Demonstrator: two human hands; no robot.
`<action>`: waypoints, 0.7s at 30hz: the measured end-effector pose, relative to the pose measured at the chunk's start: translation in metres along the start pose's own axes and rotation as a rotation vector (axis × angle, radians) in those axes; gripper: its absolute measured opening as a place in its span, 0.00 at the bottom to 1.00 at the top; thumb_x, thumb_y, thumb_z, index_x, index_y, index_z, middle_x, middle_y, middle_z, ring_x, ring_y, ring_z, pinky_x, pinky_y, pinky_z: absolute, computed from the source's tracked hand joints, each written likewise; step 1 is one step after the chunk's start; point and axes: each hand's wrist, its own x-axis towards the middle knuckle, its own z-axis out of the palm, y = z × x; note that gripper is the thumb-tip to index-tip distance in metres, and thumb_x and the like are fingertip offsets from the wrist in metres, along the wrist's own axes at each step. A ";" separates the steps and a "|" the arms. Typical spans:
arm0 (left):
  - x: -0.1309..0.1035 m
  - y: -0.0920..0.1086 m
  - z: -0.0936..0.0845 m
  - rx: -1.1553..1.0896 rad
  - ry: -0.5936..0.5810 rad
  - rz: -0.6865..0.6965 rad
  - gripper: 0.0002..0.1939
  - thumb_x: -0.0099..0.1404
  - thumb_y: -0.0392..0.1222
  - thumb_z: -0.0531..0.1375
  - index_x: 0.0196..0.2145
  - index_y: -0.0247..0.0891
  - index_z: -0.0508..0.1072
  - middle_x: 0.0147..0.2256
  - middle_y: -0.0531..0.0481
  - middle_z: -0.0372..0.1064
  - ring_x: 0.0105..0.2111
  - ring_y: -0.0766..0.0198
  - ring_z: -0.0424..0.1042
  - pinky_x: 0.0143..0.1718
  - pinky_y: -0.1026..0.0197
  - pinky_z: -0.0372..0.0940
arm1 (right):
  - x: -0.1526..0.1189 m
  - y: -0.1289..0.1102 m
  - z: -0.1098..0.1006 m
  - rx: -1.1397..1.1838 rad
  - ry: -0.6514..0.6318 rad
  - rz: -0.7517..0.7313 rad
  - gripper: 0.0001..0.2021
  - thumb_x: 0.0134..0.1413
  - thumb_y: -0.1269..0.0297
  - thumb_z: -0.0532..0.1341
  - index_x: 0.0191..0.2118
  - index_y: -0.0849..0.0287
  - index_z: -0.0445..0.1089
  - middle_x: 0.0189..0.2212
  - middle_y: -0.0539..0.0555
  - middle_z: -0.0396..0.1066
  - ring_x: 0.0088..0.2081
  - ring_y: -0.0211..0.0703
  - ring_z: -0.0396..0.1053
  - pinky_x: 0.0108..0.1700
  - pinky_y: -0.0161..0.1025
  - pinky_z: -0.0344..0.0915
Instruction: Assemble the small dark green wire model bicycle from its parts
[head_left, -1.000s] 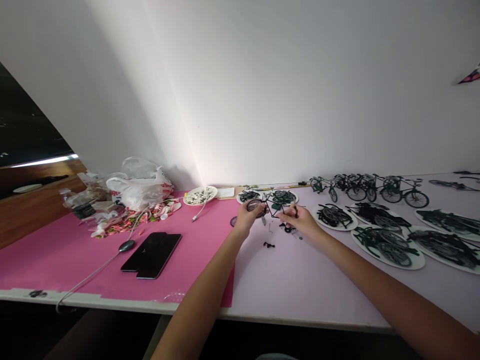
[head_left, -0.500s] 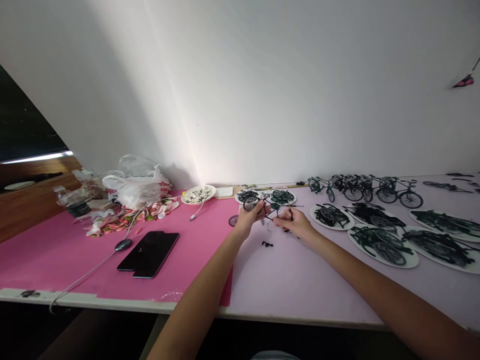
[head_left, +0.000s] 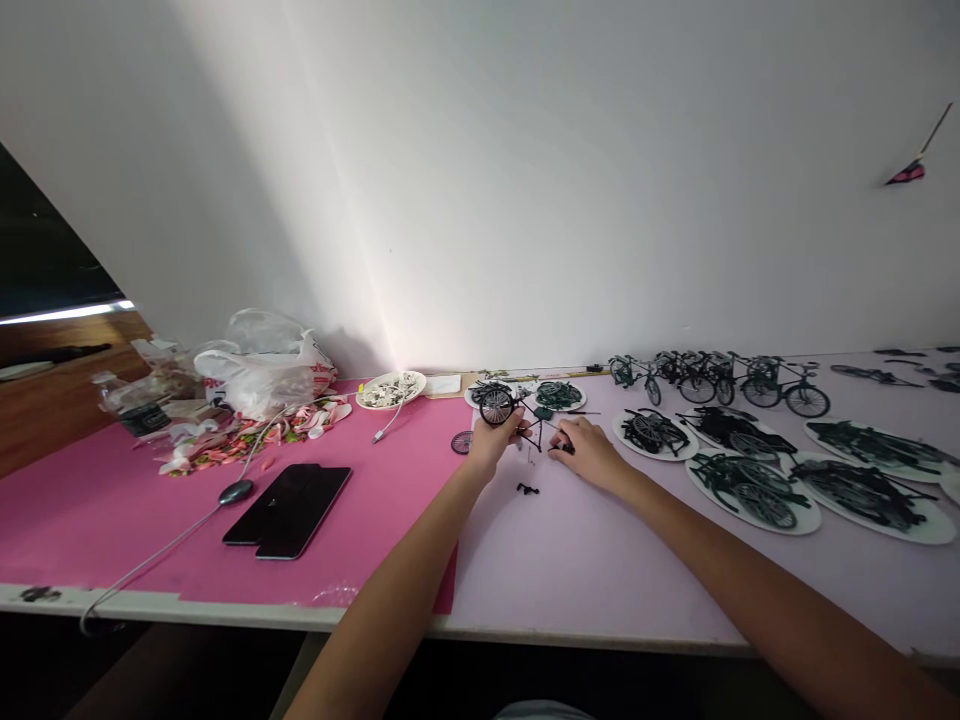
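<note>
My left hand (head_left: 491,445) is closed around a partly built miniature bicycle, held just above the table. Its black spoked wheel (head_left: 496,405) stands up over my thumb, and the thin frame (head_left: 537,428) points to the right. To the right, my right hand (head_left: 591,452) is low at the table with its fingers pinched at a small black part (head_left: 562,448). Another small black part (head_left: 528,489) lies on the pale tabletop in front of my hands. A loose wheel (head_left: 461,442) rests left of my left hand.
Plates of dark bicycle parts (head_left: 754,490) spread over the right side, with finished miniature bicycles (head_left: 787,390) lined up behind. Left are two phones (head_left: 304,510), a cable (head_left: 172,540), petals (head_left: 247,440), a plastic bag (head_left: 262,370) and a plate of pale pieces (head_left: 391,391).
My right hand has moved away from the bicycle frame and down to the small black part. My left hand keeps hold of the bicycle. The view has shifted slightly.
</note>
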 end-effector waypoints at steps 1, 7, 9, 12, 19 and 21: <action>0.000 0.000 0.000 -0.002 -0.005 0.016 0.23 0.57 0.53 0.75 0.39 0.33 0.77 0.34 0.44 0.77 0.32 0.61 0.78 0.39 0.58 0.71 | 0.001 0.002 0.002 -0.013 0.004 -0.008 0.14 0.54 0.64 0.68 0.31 0.54 0.60 0.36 0.54 0.72 0.43 0.52 0.70 0.43 0.41 0.62; -0.001 -0.004 0.001 0.004 0.000 0.047 0.21 0.57 0.51 0.74 0.38 0.33 0.78 0.33 0.44 0.76 0.32 0.62 0.76 0.36 0.60 0.68 | 0.001 0.001 0.004 -0.004 0.039 -0.047 0.13 0.53 0.69 0.68 0.31 0.53 0.61 0.34 0.54 0.71 0.40 0.51 0.69 0.41 0.41 0.61; 0.000 -0.005 0.000 0.014 0.008 0.038 0.20 0.56 0.50 0.74 0.39 0.32 0.79 0.33 0.44 0.77 0.32 0.62 0.76 0.37 0.59 0.69 | 0.002 0.000 0.003 0.038 0.057 -0.057 0.13 0.52 0.70 0.68 0.31 0.53 0.60 0.33 0.53 0.71 0.39 0.51 0.69 0.39 0.41 0.62; 0.001 -0.007 0.001 0.050 0.012 0.019 0.18 0.56 0.49 0.74 0.37 0.32 0.79 0.34 0.42 0.77 0.32 0.62 0.75 0.38 0.59 0.69 | 0.003 -0.003 -0.002 0.183 0.088 -0.032 0.12 0.54 0.68 0.63 0.31 0.52 0.56 0.31 0.51 0.71 0.34 0.47 0.70 0.35 0.40 0.62; 0.002 -0.010 0.001 0.051 0.000 0.037 0.22 0.60 0.52 0.72 0.44 0.33 0.78 0.38 0.44 0.76 0.31 0.64 0.75 0.36 0.60 0.68 | 0.000 -0.017 -0.009 0.627 0.303 0.045 0.20 0.55 0.52 0.67 0.29 0.51 0.54 0.35 0.55 0.78 0.39 0.50 0.75 0.42 0.46 0.72; 0.002 -0.011 0.001 0.042 -0.004 0.048 0.21 0.61 0.53 0.72 0.43 0.34 0.76 0.38 0.44 0.76 0.32 0.64 0.75 0.36 0.61 0.68 | -0.002 -0.021 -0.008 0.701 0.299 0.029 0.22 0.54 0.48 0.68 0.29 0.51 0.54 0.38 0.56 0.79 0.41 0.50 0.77 0.46 0.48 0.73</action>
